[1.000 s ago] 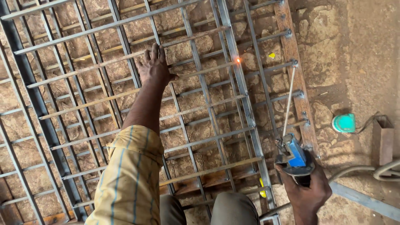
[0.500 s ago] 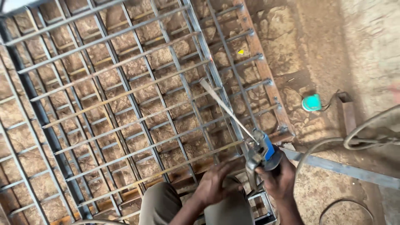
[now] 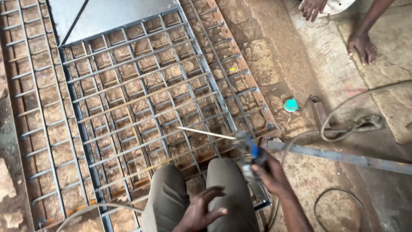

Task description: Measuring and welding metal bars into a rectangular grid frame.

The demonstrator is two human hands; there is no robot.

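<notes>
Grille (image 3: 141,103) fills left and centre of frame, flat on dirt. Left hand (image 3: 201,210) bottom centre, fingers loosely spread, empty, resting on knee (image 3: 227,172). Right hand (image 3: 270,174) lower right, closed round holder (image 3: 249,152); rod (image 3: 206,133) points left over bars. Judgement: steady rod tip on joint, keep cable (image 3: 343,124) clear. Versus half second ago: view shifted, rod now flatter, left hand off holder.

Floor (image 3: 279,47): bare packed earth, reddish-brown, cracked & flaky; paler, dustier patch at right. Daylight, flat, no hard shadows. A long grey steel bar (image 3: 343,158) lies on ground at right. Dark cables (image 3: 343,116) loop over dirt nr it. Small teal round object (image 3: 291,105) sits on ground. No walls or furniture in view.
</notes>
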